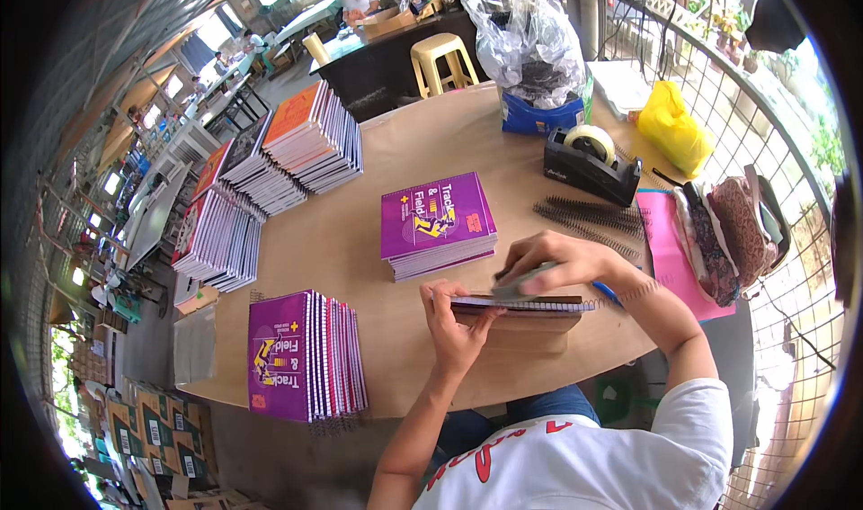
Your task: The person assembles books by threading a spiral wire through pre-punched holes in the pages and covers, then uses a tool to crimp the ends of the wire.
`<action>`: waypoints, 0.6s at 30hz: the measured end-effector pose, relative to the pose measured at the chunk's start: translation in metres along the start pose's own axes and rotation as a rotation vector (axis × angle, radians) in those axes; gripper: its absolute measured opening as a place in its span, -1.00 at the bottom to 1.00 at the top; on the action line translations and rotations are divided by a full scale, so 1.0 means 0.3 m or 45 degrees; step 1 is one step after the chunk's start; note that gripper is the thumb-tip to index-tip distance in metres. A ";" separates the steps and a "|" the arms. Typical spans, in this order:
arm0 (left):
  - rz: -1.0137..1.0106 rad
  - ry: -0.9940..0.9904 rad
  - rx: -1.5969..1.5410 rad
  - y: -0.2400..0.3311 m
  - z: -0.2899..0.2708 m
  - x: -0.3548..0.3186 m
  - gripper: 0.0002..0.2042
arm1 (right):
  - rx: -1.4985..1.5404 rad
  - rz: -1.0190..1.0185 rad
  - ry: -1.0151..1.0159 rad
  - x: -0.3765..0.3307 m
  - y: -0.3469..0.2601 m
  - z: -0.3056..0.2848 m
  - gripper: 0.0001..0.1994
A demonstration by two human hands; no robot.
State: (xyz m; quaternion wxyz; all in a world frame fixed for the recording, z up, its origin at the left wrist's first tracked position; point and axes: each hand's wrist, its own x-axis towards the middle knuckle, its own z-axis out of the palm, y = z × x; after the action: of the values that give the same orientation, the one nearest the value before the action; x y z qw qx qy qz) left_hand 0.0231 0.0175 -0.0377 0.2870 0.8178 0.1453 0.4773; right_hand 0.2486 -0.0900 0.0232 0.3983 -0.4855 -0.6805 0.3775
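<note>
1. notebook (521,304) lies flat at the table's (360,240) near edge, long axis running 9 to 3 o'clock, on top of a brown block (530,323).
2. left hand (454,317) sits at its 9 o'clock end, fingers curled around that edge, gripping it.
3. right hand (562,260) lies on top, closed on a grey flat tool (520,282), pointing toward 9 o'clock.
4. loose wire coils (589,219) wait at 1 o'clock, nearer the right hand.

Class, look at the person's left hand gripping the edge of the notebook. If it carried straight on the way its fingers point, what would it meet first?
The left hand points up and away across the table, so it would probably first meet the flat purple notebook stack; depth is hard to judge.
</note>
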 end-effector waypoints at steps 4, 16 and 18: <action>0.020 0.006 0.021 0.003 0.002 0.015 -0.36 | 0.171 0.004 0.001 0.013 -0.023 -0.013 -0.36; -0.093 -0.017 -0.078 -0.001 0.007 -0.010 -0.29 | -0.677 0.319 -0.189 0.077 0.004 0.003 -0.35; -0.156 -0.001 -0.110 -0.004 0.006 -0.025 -0.24 | -0.059 0.027 -0.071 0.080 0.000 0.011 -0.38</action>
State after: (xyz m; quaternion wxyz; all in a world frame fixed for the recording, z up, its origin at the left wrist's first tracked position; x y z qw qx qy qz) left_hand 0.0210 0.0140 -0.0444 0.3507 0.7943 0.1741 0.4645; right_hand 0.2404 -0.0674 0.0262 0.3638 -0.4910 -0.6946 0.3795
